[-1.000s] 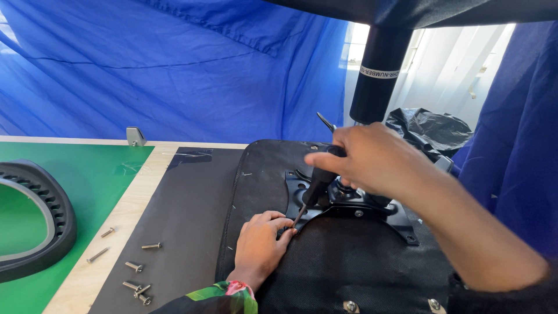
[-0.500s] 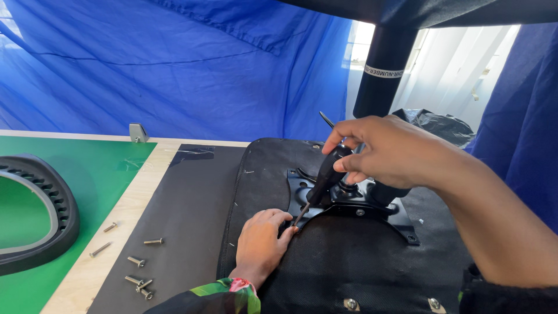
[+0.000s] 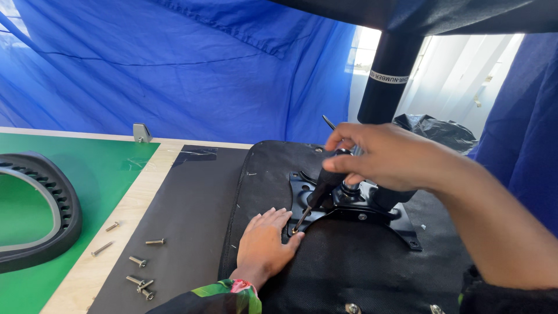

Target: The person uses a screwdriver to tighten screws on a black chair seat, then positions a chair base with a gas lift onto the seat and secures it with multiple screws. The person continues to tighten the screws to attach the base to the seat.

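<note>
My right hand (image 3: 381, 154) grips the black handle of a screwdriver (image 3: 318, 192), whose tip points down at the front left corner of a black metal bracket plate (image 3: 378, 218). The plate lies on the black fabric underside of a chair seat (image 3: 349, 267). My left hand (image 3: 264, 244) rests flat on the seat, fingers spread, right beside the screwdriver tip. A black column (image 3: 389, 78) rises from the plate behind my right hand.
Several loose silver screws (image 3: 139, 261) lie on a dark mat (image 3: 174, 221) and on the wooden strip to the left. A curved black plastic part (image 3: 52, 203) sits on the green surface. Blue cloth hangs behind. A black bag (image 3: 436, 131) lies at the far right.
My right hand has turned on the screwdriver handle and shifted slightly up. My left hand has stayed flat beside the tip.
</note>
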